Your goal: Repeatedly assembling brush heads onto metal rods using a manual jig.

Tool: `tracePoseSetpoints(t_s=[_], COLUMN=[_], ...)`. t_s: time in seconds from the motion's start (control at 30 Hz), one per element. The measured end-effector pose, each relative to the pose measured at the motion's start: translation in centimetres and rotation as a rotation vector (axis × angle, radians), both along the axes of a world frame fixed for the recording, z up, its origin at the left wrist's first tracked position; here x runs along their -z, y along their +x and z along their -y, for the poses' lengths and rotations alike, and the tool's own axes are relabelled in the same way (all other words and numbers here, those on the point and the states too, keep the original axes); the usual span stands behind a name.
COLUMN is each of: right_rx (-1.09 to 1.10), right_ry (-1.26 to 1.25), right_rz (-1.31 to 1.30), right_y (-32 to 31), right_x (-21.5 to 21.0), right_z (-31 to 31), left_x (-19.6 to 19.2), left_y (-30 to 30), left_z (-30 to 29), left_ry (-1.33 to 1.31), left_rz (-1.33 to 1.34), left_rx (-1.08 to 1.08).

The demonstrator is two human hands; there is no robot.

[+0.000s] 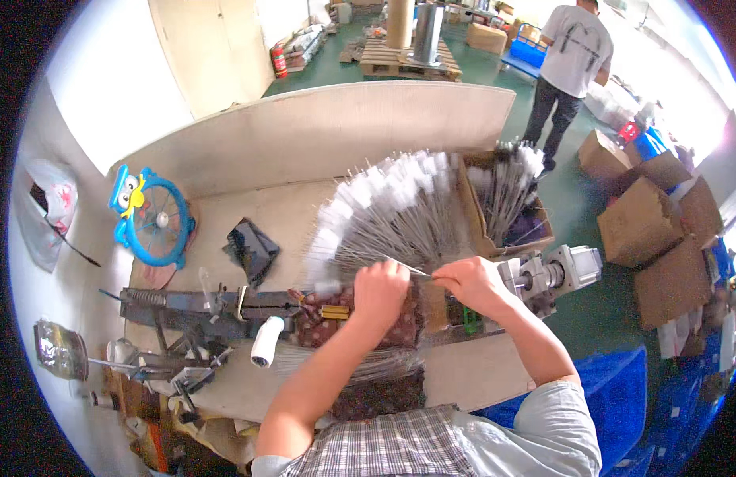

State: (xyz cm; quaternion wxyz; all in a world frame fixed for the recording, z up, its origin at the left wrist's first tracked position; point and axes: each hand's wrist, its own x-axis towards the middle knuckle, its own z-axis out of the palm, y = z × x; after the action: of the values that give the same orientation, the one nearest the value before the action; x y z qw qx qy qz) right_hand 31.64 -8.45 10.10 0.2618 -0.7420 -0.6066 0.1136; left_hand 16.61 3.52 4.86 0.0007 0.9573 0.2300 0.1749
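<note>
I see my left hand point(381, 288) and right hand point(473, 284) with fingers squeezed tight on the wire ends of the brushes point(388, 215), which fan out over the table point(248, 199) so their white tips stay apart

Your pale wooden surface point(296, 203) carries a fanned spread of wire brushes point(392, 215), a blue toy fan point(153, 219), a dark folded pouch point(251, 248) and a metal jig point(201, 306).

White-tipped brushes point(384, 207), blue fan point(155, 219), plaid shirt point(384, 449), grn floor point(574, 215)
</note>
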Motion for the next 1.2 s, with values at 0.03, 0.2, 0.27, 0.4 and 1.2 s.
tracePoseSetpoints(t_s=[0.03,0.2,0.27,0.4,1.2], right_rx=[-0.021,-0.202,-0.429,-0.601,-0.461], right_ry=[-0.052,-0.109,0.107,0.241,0.412], right_rz=[-0.06,0.043,-0.012,-0.087,-0.011], right_y=[0.1,-1.2,-3.1,-8.4,-10.5], right_x=[-0.2,-2.4,-2.5,-1.0,0.6], right_z=[-0.2,-0.9,-3.0,-7.8,-5.4], left_x=[0.2,-1.3,-0.8,-0.5,1.5], left_y=[-0.4,-7.3,-10.3,-15.1,-13.5], left_z=[-0.9,2.2,4.2,5.4,2.8], left_ry=[-0.009,-0.191,-0.46,-0.648,-1.598], left_rz=[-0.084,0.228,0.414,0.507,1.063], left_rx=[-0.037,0.05,-0.083,-0.305,-0.445])
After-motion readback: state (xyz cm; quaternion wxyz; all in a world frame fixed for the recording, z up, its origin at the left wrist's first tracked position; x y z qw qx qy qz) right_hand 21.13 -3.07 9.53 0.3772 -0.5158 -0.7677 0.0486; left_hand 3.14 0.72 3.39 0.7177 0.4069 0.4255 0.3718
